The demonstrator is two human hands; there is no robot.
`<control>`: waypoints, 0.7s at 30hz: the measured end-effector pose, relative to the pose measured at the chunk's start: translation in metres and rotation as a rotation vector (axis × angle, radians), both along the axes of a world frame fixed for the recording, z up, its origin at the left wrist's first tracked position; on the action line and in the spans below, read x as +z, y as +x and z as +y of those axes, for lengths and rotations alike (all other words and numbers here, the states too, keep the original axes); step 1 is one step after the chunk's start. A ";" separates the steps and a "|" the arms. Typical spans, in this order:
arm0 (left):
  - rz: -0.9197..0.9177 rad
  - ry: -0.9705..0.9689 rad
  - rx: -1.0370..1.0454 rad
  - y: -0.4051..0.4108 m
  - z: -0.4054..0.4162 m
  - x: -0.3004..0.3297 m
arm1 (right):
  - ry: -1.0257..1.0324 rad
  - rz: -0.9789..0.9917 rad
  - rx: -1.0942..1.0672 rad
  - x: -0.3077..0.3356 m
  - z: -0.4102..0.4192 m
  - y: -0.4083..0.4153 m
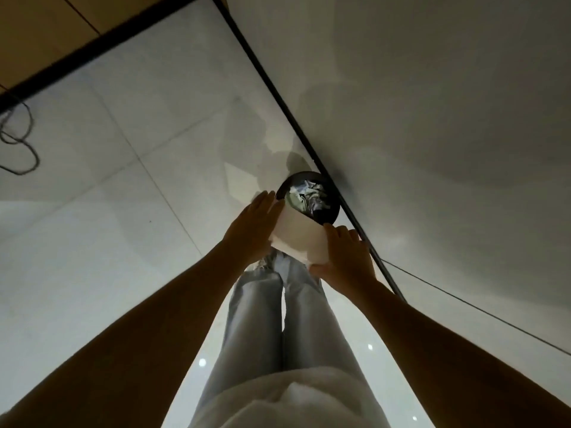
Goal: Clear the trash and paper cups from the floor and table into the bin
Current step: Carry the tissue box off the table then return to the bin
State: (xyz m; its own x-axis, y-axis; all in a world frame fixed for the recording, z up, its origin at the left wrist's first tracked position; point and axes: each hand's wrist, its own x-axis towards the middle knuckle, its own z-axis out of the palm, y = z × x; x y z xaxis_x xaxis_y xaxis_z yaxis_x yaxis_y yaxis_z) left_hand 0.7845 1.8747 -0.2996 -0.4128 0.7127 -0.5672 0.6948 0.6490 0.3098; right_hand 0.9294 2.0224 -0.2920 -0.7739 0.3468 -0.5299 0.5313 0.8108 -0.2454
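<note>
Holding a white sheet of paper (301, 234) over the black bin (309, 197), both hands are in play. Left hand (251, 225) lies flat, fingers straight along the sheet's left edge; right hand (344, 256) grips its right edge, fingers curled round. Bin sits on the tiled floor (108, 180) against the wall's black skirting (278, 88), crumpled trash (309, 196) inside.

Bin (330, 208): round, black, stood upright on the pale tiled floor (123, 186), close against the dark strip at the foot of the wall. Open top; contents were crumpled trash (309, 197), pale green and whitish, piled near the rim.

White paper (298, 236): one sheet, bent into a shallow trough, tilted with its far edge over the bin's near rim. It was held between both hands, one at each side edge.
</note>
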 end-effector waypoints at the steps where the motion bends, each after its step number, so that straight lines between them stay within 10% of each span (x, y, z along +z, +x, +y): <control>1: -0.007 0.001 0.039 0.000 0.002 -0.018 | -0.004 -0.023 -0.032 -0.018 0.004 -0.002; 21: -0.106 -0.100 0.438 0.006 0.007 -0.267 | 0.153 -0.357 -0.129 -0.322 0.042 -0.061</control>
State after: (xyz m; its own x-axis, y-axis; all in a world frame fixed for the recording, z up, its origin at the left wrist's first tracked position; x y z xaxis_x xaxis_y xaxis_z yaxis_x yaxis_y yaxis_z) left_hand 0.7902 1.8820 -0.5666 -0.5986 0.4235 -0.6800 0.3160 0.9048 0.2853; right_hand 0.8682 2.0643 -0.6144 -0.4960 0.5243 -0.6922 0.6610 0.7449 0.0905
